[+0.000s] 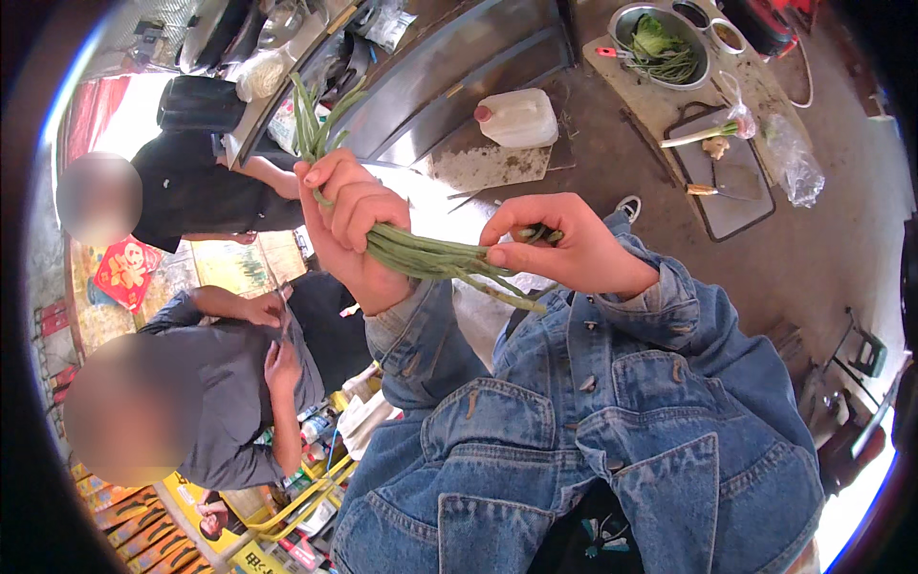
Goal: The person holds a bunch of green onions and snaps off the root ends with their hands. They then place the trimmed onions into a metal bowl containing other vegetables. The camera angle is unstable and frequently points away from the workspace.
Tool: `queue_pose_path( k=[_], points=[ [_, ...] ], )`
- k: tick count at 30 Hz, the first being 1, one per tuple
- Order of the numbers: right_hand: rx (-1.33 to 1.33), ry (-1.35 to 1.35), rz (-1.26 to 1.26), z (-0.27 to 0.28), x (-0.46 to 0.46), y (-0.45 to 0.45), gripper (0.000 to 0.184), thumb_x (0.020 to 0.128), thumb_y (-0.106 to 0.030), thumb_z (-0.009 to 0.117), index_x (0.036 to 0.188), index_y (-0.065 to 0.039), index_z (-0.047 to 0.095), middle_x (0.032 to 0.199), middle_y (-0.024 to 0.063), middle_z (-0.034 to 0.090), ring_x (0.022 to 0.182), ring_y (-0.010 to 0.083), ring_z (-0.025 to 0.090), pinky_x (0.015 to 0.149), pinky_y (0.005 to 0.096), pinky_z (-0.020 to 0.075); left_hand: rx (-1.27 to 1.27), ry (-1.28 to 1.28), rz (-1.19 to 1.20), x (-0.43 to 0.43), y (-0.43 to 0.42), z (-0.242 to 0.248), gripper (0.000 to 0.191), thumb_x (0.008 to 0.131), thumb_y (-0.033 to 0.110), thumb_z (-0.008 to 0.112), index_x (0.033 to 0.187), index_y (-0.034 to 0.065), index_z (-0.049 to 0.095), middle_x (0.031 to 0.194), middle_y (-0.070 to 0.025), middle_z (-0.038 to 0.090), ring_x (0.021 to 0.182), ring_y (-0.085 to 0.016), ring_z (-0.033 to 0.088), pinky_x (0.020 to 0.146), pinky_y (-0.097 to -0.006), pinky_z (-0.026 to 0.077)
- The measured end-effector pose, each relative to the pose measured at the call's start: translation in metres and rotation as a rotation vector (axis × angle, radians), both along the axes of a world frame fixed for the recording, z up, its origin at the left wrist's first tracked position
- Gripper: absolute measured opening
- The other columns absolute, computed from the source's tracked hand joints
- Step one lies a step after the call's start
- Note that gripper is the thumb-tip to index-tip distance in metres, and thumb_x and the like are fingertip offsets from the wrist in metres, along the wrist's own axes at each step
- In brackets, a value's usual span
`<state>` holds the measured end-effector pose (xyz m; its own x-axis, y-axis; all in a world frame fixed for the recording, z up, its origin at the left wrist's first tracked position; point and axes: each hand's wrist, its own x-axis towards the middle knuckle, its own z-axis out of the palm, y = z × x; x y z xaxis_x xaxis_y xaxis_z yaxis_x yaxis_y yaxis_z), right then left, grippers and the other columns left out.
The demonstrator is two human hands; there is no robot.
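Observation:
A bundle of long green beans [437,255] stretches between my two hands in front of the denim jacket I wear. My left hand [358,222] is closed around the bundle, and several bean lengths stick out above its fingers. At the bundle's other end, my right hand [566,244] pinches the beans between thumb and fingertips, with dark bean tips showing by the curled fingers. One paler bean hangs a little below the rest. A steel bowl [706,46] at the upper right holds more long beans, a leafy green vegetable and a red-handled tool.
Beyond my right hand, a cutting board [739,208] carries a cleaver [724,188], a spring onion [699,135] and ginger [716,147]. A plastic jug [520,118] stands ahead. Two people, one in black [215,186] and one in grey [237,387], are at the left, near a stocked shelf.

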<state>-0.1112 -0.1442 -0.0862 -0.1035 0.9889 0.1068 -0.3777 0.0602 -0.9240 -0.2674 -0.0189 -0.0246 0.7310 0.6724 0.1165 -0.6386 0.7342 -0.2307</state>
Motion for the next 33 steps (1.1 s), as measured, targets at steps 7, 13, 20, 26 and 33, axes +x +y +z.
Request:
queue_pose_path(
  k=[7,13,20,26,33],
  points=[
    [0.007,-0.138,0.039,-0.003,0.035,-0.006,0.021,0.091,-0.02,0.061,0.095,0.001,0.064,0.082,0.0002,0.063,0.076,0.007,0.052,0.068,0.0243,0.0427,-0.015,0.086,-0.038,0.027,0.006,-0.001,0.021,0.093,0.02,0.053,0.08,0.005,0.049,0.053,0.0032,0.032,0.037,-0.005,0.028,0.037,-0.0237,0.023],
    [-0.212,-0.264,0.29,-0.031,0.098,-0.022,0.024,0.088,-0.027,0.063,0.089,-0.003,0.068,0.079,-0.0003,0.064,0.077,0.0101,0.053,0.068,0.0299,0.0429,0.002,0.277,0.053,0.035,0.058,-0.011,0.013,0.091,0.014,0.055,0.082,0.0064,0.051,0.054,0.0036,0.031,0.041,-0.006,0.027,0.039,-0.0224,0.023],
    [-0.479,0.072,0.232,-0.114,0.144,-0.051,0.024,0.093,-0.03,0.056,0.09,-0.008,0.065,0.059,-0.0105,0.035,0.052,0.002,0.027,0.047,0.0207,0.0196,-0.065,0.281,-0.019,0.054,0.103,-0.035,0.011,0.089,0.004,0.051,0.078,0.0071,0.048,0.055,0.0034,0.03,0.045,-0.006,0.027,0.045,-0.0222,0.024],
    [-0.471,0.098,0.15,-0.166,0.168,-0.069,0.029,0.095,-0.03,0.053,0.094,-0.004,0.066,0.058,-0.0114,0.033,0.051,0.0016,0.028,0.046,0.0208,0.0208,-0.06,0.345,0.061,0.074,0.132,-0.036,0.011,0.091,0.007,0.052,0.08,0.0053,0.049,0.054,0.0029,0.03,0.043,-0.006,0.027,0.043,-0.0229,0.024],
    [-0.557,-0.047,-0.752,-0.163,0.161,-0.043,0.025,0.096,-0.024,0.048,0.098,-0.008,0.068,0.065,-0.0072,0.04,0.061,0.0024,0.035,0.052,0.0204,0.0287,-0.026,0.295,-0.007,0.12,0.127,-0.037,0.012,0.091,0.01,0.052,0.081,0.0046,0.05,0.052,0.0023,0.031,0.04,-0.006,0.027,0.038,-0.0226,0.023]
  ],
)
